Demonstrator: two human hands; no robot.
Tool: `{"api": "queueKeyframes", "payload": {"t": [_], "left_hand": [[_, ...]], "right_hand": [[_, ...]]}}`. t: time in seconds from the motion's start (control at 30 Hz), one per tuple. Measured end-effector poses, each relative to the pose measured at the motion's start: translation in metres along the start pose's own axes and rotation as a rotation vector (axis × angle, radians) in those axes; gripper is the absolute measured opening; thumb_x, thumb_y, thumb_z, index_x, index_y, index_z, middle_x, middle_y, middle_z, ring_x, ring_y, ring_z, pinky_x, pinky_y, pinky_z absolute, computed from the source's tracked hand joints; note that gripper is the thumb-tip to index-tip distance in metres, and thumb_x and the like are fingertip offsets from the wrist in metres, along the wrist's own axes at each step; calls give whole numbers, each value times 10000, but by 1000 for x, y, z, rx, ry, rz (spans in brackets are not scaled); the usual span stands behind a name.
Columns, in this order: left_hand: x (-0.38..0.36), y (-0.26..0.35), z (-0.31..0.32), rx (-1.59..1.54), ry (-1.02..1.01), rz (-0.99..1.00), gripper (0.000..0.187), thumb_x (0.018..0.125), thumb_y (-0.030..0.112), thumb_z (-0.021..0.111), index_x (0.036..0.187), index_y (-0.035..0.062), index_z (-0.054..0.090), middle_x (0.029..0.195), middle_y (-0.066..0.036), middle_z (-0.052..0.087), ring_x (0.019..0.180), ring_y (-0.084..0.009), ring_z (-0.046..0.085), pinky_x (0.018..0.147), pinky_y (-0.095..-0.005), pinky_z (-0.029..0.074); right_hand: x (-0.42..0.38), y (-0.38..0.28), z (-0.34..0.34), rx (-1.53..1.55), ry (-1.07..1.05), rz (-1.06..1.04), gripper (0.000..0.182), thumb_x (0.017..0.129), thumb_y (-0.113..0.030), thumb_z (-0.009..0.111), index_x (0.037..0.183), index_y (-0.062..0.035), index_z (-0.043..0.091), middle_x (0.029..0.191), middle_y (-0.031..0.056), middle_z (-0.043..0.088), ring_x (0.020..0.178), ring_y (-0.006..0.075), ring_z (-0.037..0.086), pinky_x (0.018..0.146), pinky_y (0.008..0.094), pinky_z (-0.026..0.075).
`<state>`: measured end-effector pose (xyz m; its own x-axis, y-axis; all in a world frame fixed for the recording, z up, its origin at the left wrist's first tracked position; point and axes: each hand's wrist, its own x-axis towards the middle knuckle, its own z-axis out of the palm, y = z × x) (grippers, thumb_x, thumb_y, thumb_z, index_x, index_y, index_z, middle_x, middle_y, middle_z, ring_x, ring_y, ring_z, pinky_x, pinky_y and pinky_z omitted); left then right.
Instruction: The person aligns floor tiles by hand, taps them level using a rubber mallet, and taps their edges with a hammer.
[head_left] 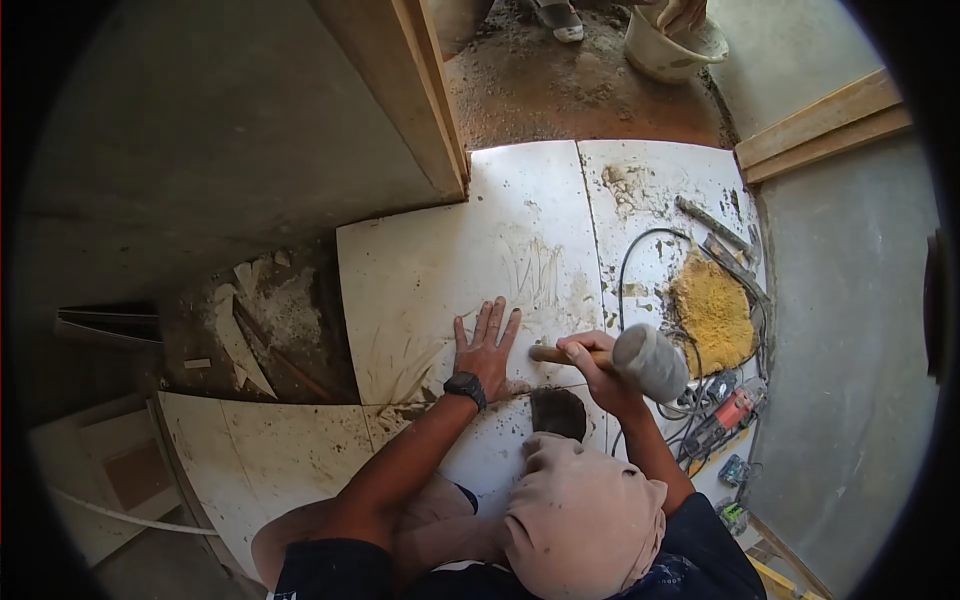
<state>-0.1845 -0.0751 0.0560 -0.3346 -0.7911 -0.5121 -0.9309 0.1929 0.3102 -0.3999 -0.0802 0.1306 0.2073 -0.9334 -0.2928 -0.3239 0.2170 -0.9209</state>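
Observation:
My left hand (485, 352) lies flat with fingers spread on a large white floor tile (420, 270), its wrist wearing a black watch (465, 388). Gripped by the wooden handle in my right hand (597, 368) is a mallet (650, 362) with a thick, pale grey head. It is held above the tile, head to the right. Below my hands a dark round hole (558, 413) shows in the tiled floor, partly covered by a pink-beige head cloth (585, 510). Smears of mud and finger-like streaks mark the tile surface.
On the right lie a yellow, rough-textured pad (712, 310), a red angle grinder (728, 415) and looped black cable. Wooden door frames (425, 100) flank the opening. Another person's hand reaches into a bucket (665, 50) beyond. Broken tile pieces (240, 340) lie in an untiled gap leftward.

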Motion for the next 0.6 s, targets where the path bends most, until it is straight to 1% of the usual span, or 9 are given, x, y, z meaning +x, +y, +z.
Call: {"api": "queueKeyframes", "payload": {"t": [0.07, 0.1, 0.2, 0.27, 0.3, 0.33, 0.4, 0.43, 0.6], "left_hand": [[7, -1, -13, -22, 12, -93, 1335, 641, 667, 825, 1637, 156, 97, 1705, -164, 0, 1574, -341, 37, 1158, -742, 109], [18, -10, 0, -13, 143, -133, 1435, 533, 739, 842, 1630, 144, 133, 1697, -187, 40, 1565, -372, 59, 1140, -757, 149], [41, -19, -37, -77, 92, -352, 1481, 516, 752, 850, 1633, 150, 87, 1700, -172, 17, 1566, -370, 47, 1131, -759, 192], [52, -22, -47, -63, 63, -382, 1538, 499, 759, 858, 1634, 158, 11, 1703, -152, -48, 1567, -367, 22, 1118, -763, 223], [53, -20, -54, -68, 6, -413, 1531, 520, 743, 861, 1632, 171, -24, 1702, -139, -84, 1568, -359, -19, 1121, -771, 198], [56, -19, -60, -70, -51, -440, 1527, 541, 727, 864, 1629, 184, -59, 1701, -127, -120, 1569, -350, -60, 1124, -779, 173], [58, -21, -56, -85, -55, -418, 1540, 535, 719, 871, 1627, 180, -71, 1699, -128, -137, 1566, -362, -70, 1118, -788, 160], [58, -22, -54, -85, -46, -420, 1548, 529, 722, 872, 1627, 174, -72, 1698, -133, -138, 1566, -365, -72, 1116, -790, 157], [64, -28, -36, -48, 8, -420, 1580, 495, 756, 863, 1628, 147, -54, 1692, -171, -130, 1564, -378, -67, 1104, -801, 146]], "right_hand": [[17, 4, -2, -72, 7, -121, 177, 1005, -135, 625, 1044, 10, 718, 1007, 101, 716, 888, 171, 673, 834, 330, 554], [26, -3, -4, 61, -30, -84, 183, 996, -162, 650, 1050, 1, 712, 1027, 87, 712, 921, 171, 664, 851, 317, 536], [54, -45, -5, 192, -34, -117, 158, 963, -160, 706, 1027, -15, 714, 1045, 96, 716, 946, 192, 672, 845, 303, 532], [76, -66, -7, 4, 66, -501, 147, 984, -133, 660, 1020, -1, 713, 1037, 149, 726, 900, 223, 687, 821, 345, 565], [87, -67, -5, -54, 102, -564, 156, 975, -151, 672, 997, -2, 714, 1033, 157, 732, 935, 239, 700, 843, 343, 565], [93, -66, 0, -58, 115, -565, 156, 975, -151, 672, 997, -2, 714, 1033, 157, 732, 935, 239, 700, 843, 343, 565], [108, -48, 9, -227, 17, -339, 143, 948, -149, 700, 969, -9, 720, 1008, 160, 733, 944, 259, 712, 851, 334, 563], [120, -8, 20, -370, 101, -663, 161, 906, -191, 738, 986, -57, 696, 1007, 116, 724, 896, 264, 714, 751, 356, 586], [108, -22, 33, -210, 138, -373, 215, 927, -244, 725, 938, -29, 716, 922, 114, 726, 842, 237, 714, 758, 371, 580]]}}
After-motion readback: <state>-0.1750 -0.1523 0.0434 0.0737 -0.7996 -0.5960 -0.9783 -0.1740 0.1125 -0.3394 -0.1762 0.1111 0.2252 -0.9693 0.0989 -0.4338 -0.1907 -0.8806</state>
